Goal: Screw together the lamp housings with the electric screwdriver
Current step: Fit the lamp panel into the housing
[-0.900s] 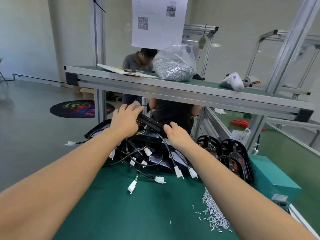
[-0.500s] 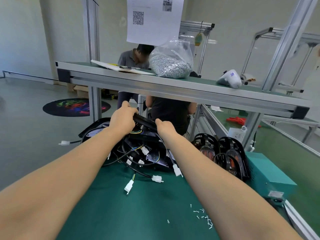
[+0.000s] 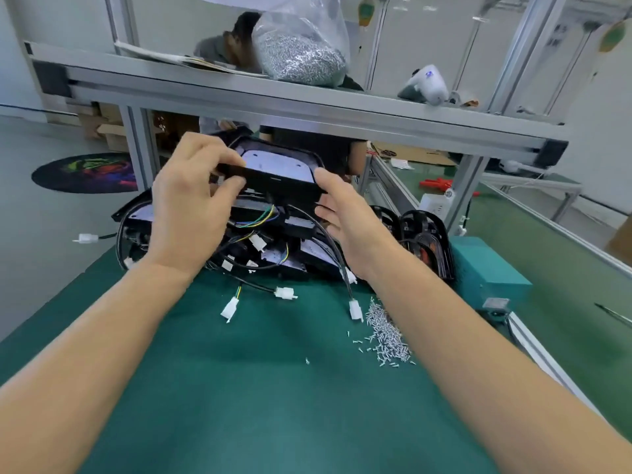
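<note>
Left hand (image 3: 191, 203): gripping the left end of the raised lamp housing (image 3: 277, 172), fingers curling over its top edge and thumb pinching from below.
Right hand (image 3: 345, 217): holding the housing's right end, thumb pressing the near edge, the other fingers spreading loosely beneath it.
Lamp housing: hanging in the air between both hands at 12 o'clock, above the pile, its black rim facing the camera and a pale inner panel showing.
Pile of housings (image 3: 239, 241): lying on the green surface (image 3: 273, 388) just under the hands, wires and white connectors (image 3: 285, 293) trailing toward 6 o'clock.
Screws (image 3: 386, 333): lying loose on the surface at 3 o'clock of the connectors.
Black frames (image 3: 424, 241): standing at 2 o'clock beside a teal box (image 3: 485, 268).
Shelf (image 3: 307, 107): crossing overhead at 12 o'clock, carrying a bag of screws (image 3: 301, 56).
Electric screwdriver (image 3: 427, 85): lying on the shelf at 1 o'clock.
</note>
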The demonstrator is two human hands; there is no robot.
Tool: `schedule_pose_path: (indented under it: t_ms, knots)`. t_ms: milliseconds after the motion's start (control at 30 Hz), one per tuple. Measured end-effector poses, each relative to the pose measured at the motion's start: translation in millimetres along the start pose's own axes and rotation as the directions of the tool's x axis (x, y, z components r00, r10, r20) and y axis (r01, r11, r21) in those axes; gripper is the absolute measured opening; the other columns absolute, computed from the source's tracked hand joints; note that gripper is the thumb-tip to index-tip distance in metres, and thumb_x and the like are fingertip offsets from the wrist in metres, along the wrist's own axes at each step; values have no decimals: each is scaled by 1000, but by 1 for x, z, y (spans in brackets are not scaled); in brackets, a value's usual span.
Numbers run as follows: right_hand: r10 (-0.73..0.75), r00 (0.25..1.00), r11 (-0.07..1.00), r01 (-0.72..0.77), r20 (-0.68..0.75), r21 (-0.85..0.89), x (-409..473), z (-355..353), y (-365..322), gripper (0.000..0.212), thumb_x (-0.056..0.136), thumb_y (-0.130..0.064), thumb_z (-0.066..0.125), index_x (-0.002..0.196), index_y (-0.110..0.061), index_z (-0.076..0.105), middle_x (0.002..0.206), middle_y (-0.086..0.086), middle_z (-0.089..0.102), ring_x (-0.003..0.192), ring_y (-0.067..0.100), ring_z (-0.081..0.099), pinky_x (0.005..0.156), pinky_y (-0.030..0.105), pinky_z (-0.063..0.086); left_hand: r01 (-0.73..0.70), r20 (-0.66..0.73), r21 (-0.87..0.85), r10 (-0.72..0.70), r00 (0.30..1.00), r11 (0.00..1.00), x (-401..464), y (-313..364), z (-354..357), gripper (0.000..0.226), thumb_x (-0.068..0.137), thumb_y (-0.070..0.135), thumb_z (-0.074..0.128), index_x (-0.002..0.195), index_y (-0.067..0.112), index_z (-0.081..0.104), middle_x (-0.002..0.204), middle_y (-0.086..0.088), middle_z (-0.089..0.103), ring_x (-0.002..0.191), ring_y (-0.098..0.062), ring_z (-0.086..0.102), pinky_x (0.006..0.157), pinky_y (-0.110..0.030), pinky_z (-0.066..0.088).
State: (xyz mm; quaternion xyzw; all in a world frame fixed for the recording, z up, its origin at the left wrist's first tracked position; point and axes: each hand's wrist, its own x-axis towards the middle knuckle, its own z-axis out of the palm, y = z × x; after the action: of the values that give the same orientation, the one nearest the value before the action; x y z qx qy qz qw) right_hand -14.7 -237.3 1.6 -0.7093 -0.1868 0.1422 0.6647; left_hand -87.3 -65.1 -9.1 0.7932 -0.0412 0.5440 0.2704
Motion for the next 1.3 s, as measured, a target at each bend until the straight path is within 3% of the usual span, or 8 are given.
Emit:
schedule_pose_path:
  t_ms: [100, 233, 500, 567, 700, 900, 1100, 1300]
  knots:
    - [-24, 989, 999, 18, 149, 45, -36, -13, 11, 40, 87, -70, 38, 120, -47, 42, 131, -1, 60, 124, 14, 54, 107, 37, 31, 66, -45, -80, -70, 997, 995, -34, 27, -7, 13, 83, 0, 64, 95, 4, 66, 97, 16, 47, 90, 4, 51, 70, -8, 48]
    - [34, 968, 972, -90, 247, 219, -70, -30, 43, 73, 79, -69, 34, 133, -25, 55, 123, 3, 66, 115, 17, 61, 108, 42, 38, 107, -15, -56, -108, 994, 993, -96, 52, -13, 13, 85, 0, 64, 97, 3, 66, 96, 15, 46, 91, 6, 49, 81, -20, 49]
    - [110, 989, 952, -133, 95, 277, -105, -20, 117, 38, 90, 7, 48, 114, -18, 62, 105, -3, 73, 83, 11, 68, 68, 24, 57, 285, 279, -107, -247, 928, 952, -183, 66, -23, 19, 72, 24, 72, 90, 21, 70, 104, 15, 52, 95, 3, 53, 87, -5, 36]
    - [123, 990, 957, -138, 76, 253, -107, -22, 126, 40, 90, 8, 48, 118, -17, 62, 106, -3, 73, 84, 10, 67, 67, 22, 55, 542, 345, -194, -460, 818, 818, -185, 58, -24, 35, 70, 39, 76, 102, 38, 62, 116, 15, 52, 105, 4, 53, 90, -13, 41]
    - [176, 981, 953, -190, 78, 237, -110, -22, 142, 38, 92, 7, 48, 121, -13, 62, 108, 1, 71, 82, 10, 66, 66, 22, 54, 925, 460, -187, -803, 380, 330, -181, 34, -10, 69, 71, 44, 70, 132, 27, 42, 127, 9, 52, 112, -9, 54, 99, -33, 41]
    - [252, 959, 944, -274, 134, 185, -113, -26, 160, 31, 94, 2, 48, 115, -13, 65, 101, -1, 72, 84, 11, 66, 77, 30, 59, 960, 614, -280, -773, 156, -29, -167, 5, 25, 24, 91, 13, 58, 115, 9, 59, 111, -10, 67, 89, -23, 64, 79, -37, 50]
    - [143, 990, 953, -142, -17, -268, -109, -41, 158, 22, 96, -26, 56, 77, -24, 66, 70, -12, 56, 68, 7, 47, 72, 24, 47, 954, 428, -301, -894, 134, -2, -171, 5, 46, 27, 79, -18, 51, 82, 7, 59, 80, -12, 63, 69, -26, 57, 65, -31, 48]
    - [210, 974, 903, -161, 82, -399, -112, -49, 158, 22, 84, -35, 71, 95, -16, 68, 69, -6, 60, 58, 7, 52, 57, 23, 46, 945, 268, -278, -931, 248, 172, -181, 11, 50, 30, 76, -18, 55, 90, 8, 60, 81, -8, 63, 79, -27, 57, 78, -38, 49]
